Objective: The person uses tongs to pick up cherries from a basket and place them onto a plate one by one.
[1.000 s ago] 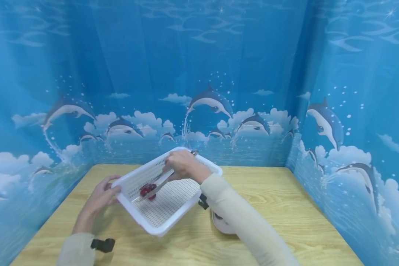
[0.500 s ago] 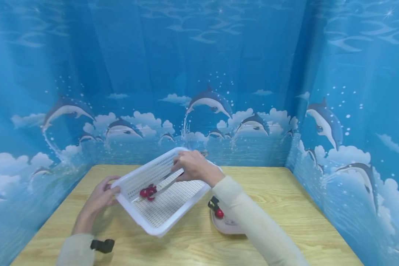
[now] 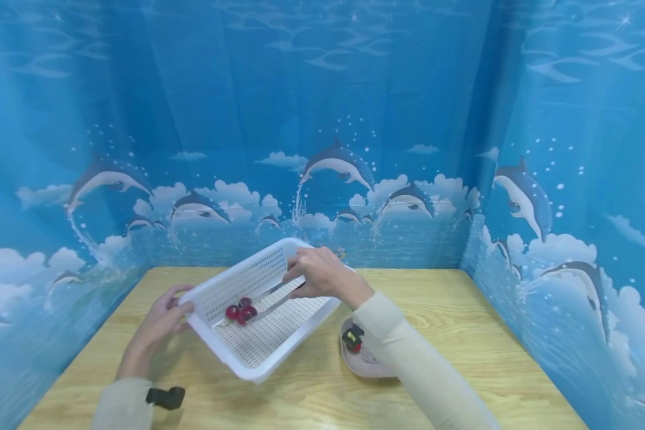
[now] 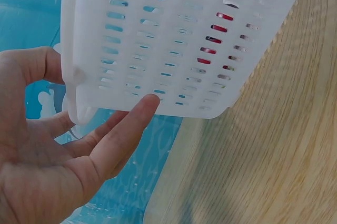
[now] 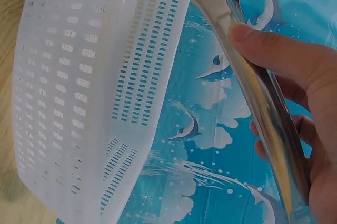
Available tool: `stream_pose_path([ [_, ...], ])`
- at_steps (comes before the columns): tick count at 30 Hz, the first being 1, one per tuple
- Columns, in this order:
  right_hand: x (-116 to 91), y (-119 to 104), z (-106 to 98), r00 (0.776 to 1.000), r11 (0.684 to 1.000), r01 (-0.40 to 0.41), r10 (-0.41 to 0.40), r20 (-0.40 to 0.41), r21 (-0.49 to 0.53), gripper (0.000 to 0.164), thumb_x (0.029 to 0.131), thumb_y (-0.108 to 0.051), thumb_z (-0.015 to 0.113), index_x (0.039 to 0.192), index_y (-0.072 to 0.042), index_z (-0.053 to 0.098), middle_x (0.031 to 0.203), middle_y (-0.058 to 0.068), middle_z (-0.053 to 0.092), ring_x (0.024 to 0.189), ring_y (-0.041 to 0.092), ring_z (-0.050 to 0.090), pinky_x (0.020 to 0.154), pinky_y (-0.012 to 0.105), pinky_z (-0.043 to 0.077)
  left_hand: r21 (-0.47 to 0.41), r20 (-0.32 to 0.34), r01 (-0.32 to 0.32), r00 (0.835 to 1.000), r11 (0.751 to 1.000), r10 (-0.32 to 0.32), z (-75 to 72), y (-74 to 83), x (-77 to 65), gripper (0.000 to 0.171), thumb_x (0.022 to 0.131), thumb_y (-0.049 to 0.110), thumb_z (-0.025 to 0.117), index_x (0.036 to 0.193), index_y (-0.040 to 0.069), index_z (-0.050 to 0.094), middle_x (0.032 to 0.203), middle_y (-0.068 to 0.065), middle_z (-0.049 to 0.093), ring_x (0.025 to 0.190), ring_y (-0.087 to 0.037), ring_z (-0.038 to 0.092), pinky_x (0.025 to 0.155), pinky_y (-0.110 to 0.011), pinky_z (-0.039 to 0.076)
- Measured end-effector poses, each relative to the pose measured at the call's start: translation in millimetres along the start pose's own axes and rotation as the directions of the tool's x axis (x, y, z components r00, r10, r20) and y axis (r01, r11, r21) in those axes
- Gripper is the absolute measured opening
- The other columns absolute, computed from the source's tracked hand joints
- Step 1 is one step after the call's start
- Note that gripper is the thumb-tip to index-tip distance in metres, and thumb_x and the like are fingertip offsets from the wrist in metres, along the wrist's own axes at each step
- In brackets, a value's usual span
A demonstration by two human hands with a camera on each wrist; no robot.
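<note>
My left hand (image 3: 163,316) grips the left end of a white slotted plastic basket (image 3: 247,371), thumb over the rim and fingers underneath. The basket is held tilted above the table. Several round dark-red fruits (image 3: 242,311), cherries by their look, lie gathered in its lower left end; their red shows through the slots in the left wrist view. My right hand (image 3: 319,273) holds a pair of metal tongs (image 5: 266,113), thumb along one arm. They reach down into the basket, tips right beside the fruits. Whether the tips pinch one I cannot tell.
On the wooden table (image 3: 462,334), a shallow pinkish dish (image 3: 373,369) sits below my right forearm. A red fruit in it is partly covered by the black wrist camera (image 3: 352,337). Blue dolphin-print curtains (image 3: 322,119) enclose the back and sides.
My right hand has drawn back slightly to the right with the tongs. The fruits have shifted a little in the basket, and more of the dish shows. The left hand stays in place.
</note>
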State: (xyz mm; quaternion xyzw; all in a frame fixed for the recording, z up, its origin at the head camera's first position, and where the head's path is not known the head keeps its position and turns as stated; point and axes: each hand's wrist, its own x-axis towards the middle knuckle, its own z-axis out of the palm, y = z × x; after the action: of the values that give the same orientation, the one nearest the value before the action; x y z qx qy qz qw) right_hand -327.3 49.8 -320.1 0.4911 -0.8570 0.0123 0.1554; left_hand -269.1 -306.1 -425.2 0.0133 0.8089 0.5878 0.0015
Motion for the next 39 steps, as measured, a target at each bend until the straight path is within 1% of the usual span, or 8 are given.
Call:
stream_pose_path([
  [5,-5,1,-1,1.000,1.000,-0.006,0.006,-0.018,0.010,0.034,0.079,-0.039,0.088,0.110,-0.028,0.081,0.109,-0.006,0.077,0.087,0.009,0.063,0.048,0.010,0.034,0.000,0.006,-0.001,1.000,1.000,0.001,0.0,-0.1,-0.1,0.062,0.104,0.010,0.051,0.157,-0.005,0.024,0.142,-0.040,0.047,0.111,-0.025,0.068,0.092,-0.040,0.067],
  [9,-10,2,-2,0.999,1.000,-0.026,0.026,-0.026,0.006,0.033,0.079,-0.041,0.087,0.109,-0.029,0.081,0.108,-0.006,0.077,0.081,0.008,0.063,0.046,0.011,0.033,0.012,0.012,-0.001,1.000,1.000,0.001,-0.6,-0.1,0.4,0.062,0.104,0.011,0.050,0.157,-0.005,0.023,0.143,-0.041,0.045,0.114,-0.029,0.068,0.092,-0.040,0.066],
  [12,-13,3,-3,0.999,0.999,-0.032,0.032,-0.037,-0.005,0.033,0.079,-0.042,0.087,0.109,-0.030,0.081,0.109,-0.007,0.077,0.083,0.007,0.064,0.047,0.010,0.033,0.011,0.009,-0.004,1.000,1.000,0.004,-0.8,0.8,-0.1,0.062,0.104,0.010,0.050,0.157,-0.005,0.023,0.144,-0.041,0.045,0.116,-0.032,0.067,0.092,-0.040,0.066],
  [14,-15,4,-3,0.999,0.999,-0.030,0.030,-0.046,-0.014,0.033,0.078,-0.042,0.087,0.108,-0.030,0.081,0.108,-0.008,0.076,0.085,0.007,0.065,0.047,0.010,0.034,0.010,0.010,-0.006,1.000,1.000,0.006,-0.9,1.3,-0.1,0.062,0.104,0.010,0.050,0.157,-0.005,0.022,0.144,-0.041,0.044,0.116,-0.031,0.067,0.092,-0.040,0.066],
  [21,-24,7,-6,0.997,0.999,-0.024,0.022,-0.077,-0.023,0.033,0.078,-0.042,0.088,0.107,-0.029,0.082,0.106,-0.008,0.077,0.088,0.008,0.064,0.051,0.009,0.035,0.004,0.005,-0.010,1.000,1.000,0.010,-0.1,0.6,-0.4,0.063,0.103,0.009,0.051,0.157,-0.006,0.023,0.142,-0.041,0.046,0.112,-0.026,0.067,0.092,-0.040,0.067],
  [26,-29,7,-9,0.996,1.000,-0.016,0.014,-0.094,-0.021,0.033,0.077,-0.041,0.088,0.107,-0.029,0.082,0.105,-0.008,0.078,0.086,0.008,0.063,0.052,0.009,0.036,-0.006,0.001,-0.004,1.000,1.000,0.004,1.2,0.0,-1.3,0.061,0.103,0.009,0.051,0.157,-0.005,0.024,0.142,-0.041,0.046,0.110,-0.023,0.067,0.092,-0.040,0.066],
  [34,-37,9,-14,0.995,1.000,-0.025,0.023,-0.096,-0.019,0.032,0.078,-0.041,0.088,0.107,-0.029,0.082,0.105,-0.007,0.078,0.086,0.009,0.062,0.054,0.008,0.037,0.015,0.000,0.013,1.000,1.000,-0.013,0.6,-1.0,1.1,0.063,0.104,0.011,0.051,0.158,-0.003,0.023,0.144,-0.039,0.046,0.116,-0.029,0.066,0.094,-0.041,0.066],
  [39,-41,10,-15,0.995,0.999,-0.030,0.028,-0.091,-0.024,0.033,0.078,-0.041,0.088,0.107,-0.030,0.082,0.104,-0.008,0.078,0.084,0.008,0.059,0.053,0.008,0.034,0.017,0.000,0.014,1.000,1.000,-0.014,-0.3,-2.3,1.1,0.063,0.104,0.011,0.051,0.158,-0.003,0.023,0.144,-0.039,0.045,0.117,-0.030,0.066,0.094,-0.042,0.066],
])
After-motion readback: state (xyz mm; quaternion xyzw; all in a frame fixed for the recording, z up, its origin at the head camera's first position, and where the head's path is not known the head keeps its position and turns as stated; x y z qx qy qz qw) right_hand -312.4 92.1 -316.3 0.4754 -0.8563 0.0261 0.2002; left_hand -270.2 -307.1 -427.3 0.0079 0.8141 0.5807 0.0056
